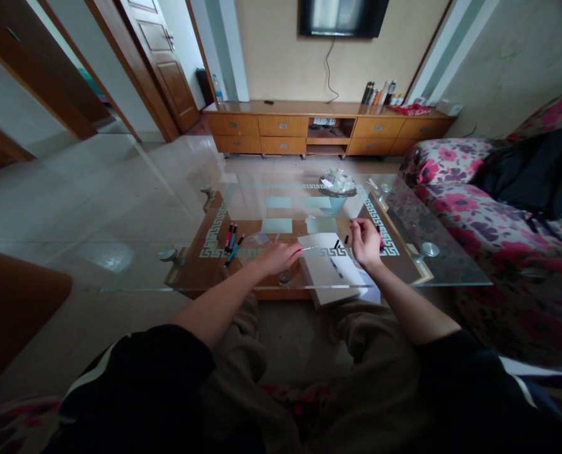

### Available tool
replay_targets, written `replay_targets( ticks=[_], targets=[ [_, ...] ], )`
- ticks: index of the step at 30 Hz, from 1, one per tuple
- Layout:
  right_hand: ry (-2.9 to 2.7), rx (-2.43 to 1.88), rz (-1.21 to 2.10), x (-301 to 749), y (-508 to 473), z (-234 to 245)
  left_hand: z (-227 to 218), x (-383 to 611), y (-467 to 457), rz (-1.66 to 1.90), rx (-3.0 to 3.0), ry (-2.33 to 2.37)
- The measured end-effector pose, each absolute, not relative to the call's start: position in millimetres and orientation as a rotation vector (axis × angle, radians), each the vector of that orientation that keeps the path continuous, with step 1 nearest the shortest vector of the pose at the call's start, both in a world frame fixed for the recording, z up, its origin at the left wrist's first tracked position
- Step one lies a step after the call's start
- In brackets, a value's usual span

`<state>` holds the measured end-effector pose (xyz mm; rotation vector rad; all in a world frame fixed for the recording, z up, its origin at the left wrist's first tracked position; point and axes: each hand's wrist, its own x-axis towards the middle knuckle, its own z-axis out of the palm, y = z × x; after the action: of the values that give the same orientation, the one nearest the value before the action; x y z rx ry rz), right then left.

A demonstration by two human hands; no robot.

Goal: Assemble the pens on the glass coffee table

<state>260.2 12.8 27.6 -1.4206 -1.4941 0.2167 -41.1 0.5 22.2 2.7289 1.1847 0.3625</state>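
My left hand (277, 257) rests on the glass coffee table (134, 261), fingers pinched on a thin pen refill (309, 248) that points right over a white notebook (330, 268). My right hand (366, 243) hovers at the notebook's far right corner, fingers curled round a small dark and red pen part I can barely make out. Two small black pen pieces (341, 242) lie on the table just left of it. Several pens (232, 243), red, blue and black, lie to the left of my left hand.
A small basket (337, 189) of crumpled white paper stands at the table's far side. A floral sofa (498, 239) runs along the right. A wooden TV cabinet (328, 129) lines the far wall. Tiled floor opens to the left.
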Motion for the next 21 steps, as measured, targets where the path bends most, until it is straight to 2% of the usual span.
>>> replay_targets(
  ticks=[5,10,21],
  targets=[
    [-1.824,-1.245,0.505,231.2,-5.0,41.8,22.6,-39.7,0.6,0.39,2.756,1.143],
    [-1.989,-1.169,0.607,211.4,-12.1,38.3,23.3,-38.3,0.7,0.422,2.755,1.121],
    [-1.832,-1.193,0.901,218.6,-2.0,19.9,27.8,-38.4,-0.7,0.381,2.762,1.145]
  ],
)
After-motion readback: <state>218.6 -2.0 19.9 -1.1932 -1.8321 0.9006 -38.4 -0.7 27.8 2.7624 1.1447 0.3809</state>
